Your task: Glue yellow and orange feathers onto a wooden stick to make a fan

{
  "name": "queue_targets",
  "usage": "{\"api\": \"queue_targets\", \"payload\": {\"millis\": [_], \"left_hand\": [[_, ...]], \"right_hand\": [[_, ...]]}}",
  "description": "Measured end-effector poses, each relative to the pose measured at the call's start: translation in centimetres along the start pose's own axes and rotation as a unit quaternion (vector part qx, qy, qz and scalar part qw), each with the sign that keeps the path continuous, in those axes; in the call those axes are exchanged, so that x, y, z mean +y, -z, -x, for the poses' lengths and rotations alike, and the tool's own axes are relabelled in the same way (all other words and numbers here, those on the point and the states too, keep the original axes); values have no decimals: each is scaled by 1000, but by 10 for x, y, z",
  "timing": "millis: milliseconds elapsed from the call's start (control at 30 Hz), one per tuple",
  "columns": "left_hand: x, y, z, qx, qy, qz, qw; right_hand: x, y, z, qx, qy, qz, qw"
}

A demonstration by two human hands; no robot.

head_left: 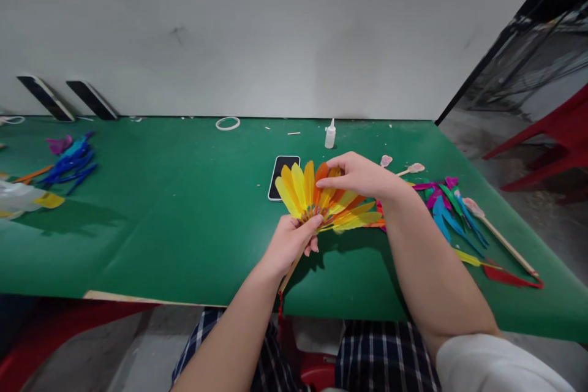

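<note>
A fan of yellow and orange feathers (297, 184) spreads out above the green table in front of me. My left hand (291, 240) is closed around its base, thumb over the quill ends. Below that hand a thin wooden stick handle (291, 272) sticks out, with a red cord (280, 300) hanging at its lower end. My right hand (361, 174) reaches over the fan from the right. Its thumb and fingers close on an orange feather (320, 174) near the top middle. Part of the fan's right side lies behind that hand.
Behind the fan lies a phone (277, 179), with a white squeeze bottle (330, 135) beyond it. Loose coloured feathers (448, 214) and a stick (505, 239) lie to the right. Blue feathers (71, 162) are at the left. Two phones (92, 100) lean on the wall. A ring (228, 124) lies nearby.
</note>
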State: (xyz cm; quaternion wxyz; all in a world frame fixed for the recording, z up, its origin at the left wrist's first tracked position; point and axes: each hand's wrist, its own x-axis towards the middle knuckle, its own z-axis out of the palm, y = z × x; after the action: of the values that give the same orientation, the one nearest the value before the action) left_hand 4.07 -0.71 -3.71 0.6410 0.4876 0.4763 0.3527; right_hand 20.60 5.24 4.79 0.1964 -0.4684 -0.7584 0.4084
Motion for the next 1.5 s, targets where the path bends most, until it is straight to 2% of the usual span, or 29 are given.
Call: {"api": "queue_targets", "payload": {"millis": [133,333,500,667,900,1133,1267,1333,1500], "left_hand": [[0,0,-1,4,-5,10,1000],[-1,1,-1,3,-11,-2,1000],[-3,2,1,-3,-14,-33,999],[-4,1,2,-15,-13,-39,999],[-3,2,2,-14,-24,-35,999],[-5,2,1,-12,-21,-38,999],[-5,2,1,-16,-10,-53,998],[-5,2,1,-20,-3,-64,998],[-6,3,1,-34,-4,-78,996]], "right_hand": [[2,1,-1,10,0,30,999],[5,4,0,-8,7,23,1000],[1,0,-1,18,36,25,999],[-1,-6,-4,-13,24,51,998],[0,-6,-4,9,14,66,998],[1,-4,-4,-1,13,61,998],[-1,-6,-4,14,48,43,998],[-2,-8,-5,18,60,57,996],[-1,-11,-6,-6,36,119,992]]}}
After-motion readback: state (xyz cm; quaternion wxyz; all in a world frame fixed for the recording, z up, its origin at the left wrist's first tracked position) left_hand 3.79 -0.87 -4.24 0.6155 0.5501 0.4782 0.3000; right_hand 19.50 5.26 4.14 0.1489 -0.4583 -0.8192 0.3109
